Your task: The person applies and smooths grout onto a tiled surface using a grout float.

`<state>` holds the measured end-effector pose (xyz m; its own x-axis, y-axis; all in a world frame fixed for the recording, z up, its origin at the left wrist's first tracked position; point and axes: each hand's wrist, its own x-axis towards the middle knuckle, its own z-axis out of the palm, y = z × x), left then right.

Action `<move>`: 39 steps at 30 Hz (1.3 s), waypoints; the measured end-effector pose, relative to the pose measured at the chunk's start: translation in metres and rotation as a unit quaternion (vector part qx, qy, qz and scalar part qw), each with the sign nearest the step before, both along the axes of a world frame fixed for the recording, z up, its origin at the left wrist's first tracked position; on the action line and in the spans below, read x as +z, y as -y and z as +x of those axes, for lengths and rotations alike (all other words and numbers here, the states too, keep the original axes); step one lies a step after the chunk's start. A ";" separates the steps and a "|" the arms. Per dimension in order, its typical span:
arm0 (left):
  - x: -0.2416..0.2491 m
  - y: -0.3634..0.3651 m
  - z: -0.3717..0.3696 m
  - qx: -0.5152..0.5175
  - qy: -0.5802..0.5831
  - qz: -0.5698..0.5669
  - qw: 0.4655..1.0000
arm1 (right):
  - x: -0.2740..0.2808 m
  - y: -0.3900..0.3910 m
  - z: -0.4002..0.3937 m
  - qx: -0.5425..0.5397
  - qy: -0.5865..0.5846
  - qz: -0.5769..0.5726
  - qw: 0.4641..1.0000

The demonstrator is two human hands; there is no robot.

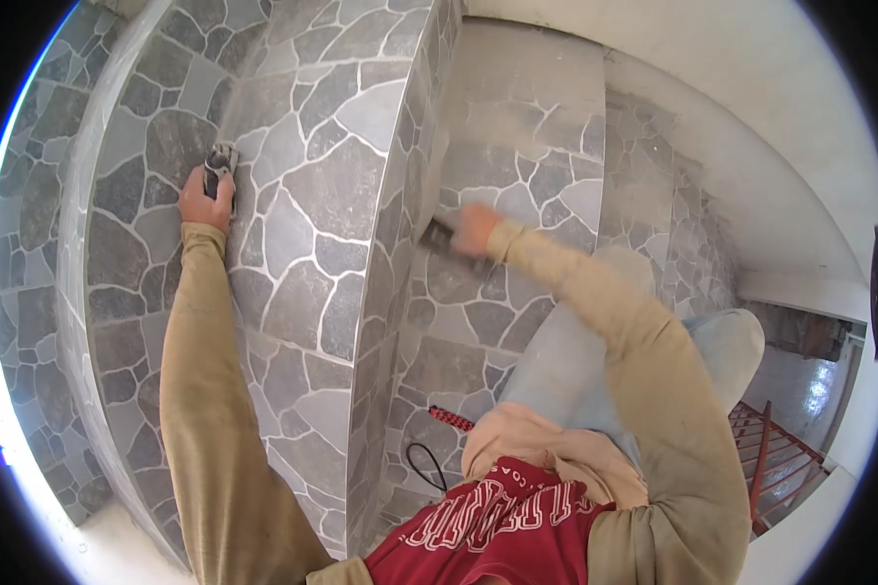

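My left hand (206, 200) grips a small grey-handled tool (220, 161) and presses it against the grey stone-pattern tiles of a stair tread (312, 195). My right hand (473, 229) is blurred; it holds a dark flat tool (442, 234) against the tiled riser (478, 312) of the adjoining step. Both sleeves are tan. White grout lines run between the irregular stones around both hands.
A white plastered wall (751, 117) rises to the right of the steps. A red-and-black cord (451, 419) and a black loop (427, 463) lie on the lower tiles. My knee in pale trousers (576, 361) rests on the step. A red metal railing (780, 458) stands lower right.
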<state>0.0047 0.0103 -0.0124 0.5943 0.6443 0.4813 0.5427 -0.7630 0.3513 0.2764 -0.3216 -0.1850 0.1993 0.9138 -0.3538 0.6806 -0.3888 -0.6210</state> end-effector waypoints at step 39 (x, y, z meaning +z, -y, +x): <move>-0.010 -0.045 0.062 0.023 -0.016 0.010 1.000 | -0.020 -0.033 0.096 -0.086 0.102 0.016 0.991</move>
<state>0.0670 0.0549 -0.0228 0.5798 0.6618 0.4752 0.5875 -0.7437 0.3188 0.3726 -0.2891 -0.2047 0.4185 0.8696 -0.2620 0.7184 -0.4935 -0.4904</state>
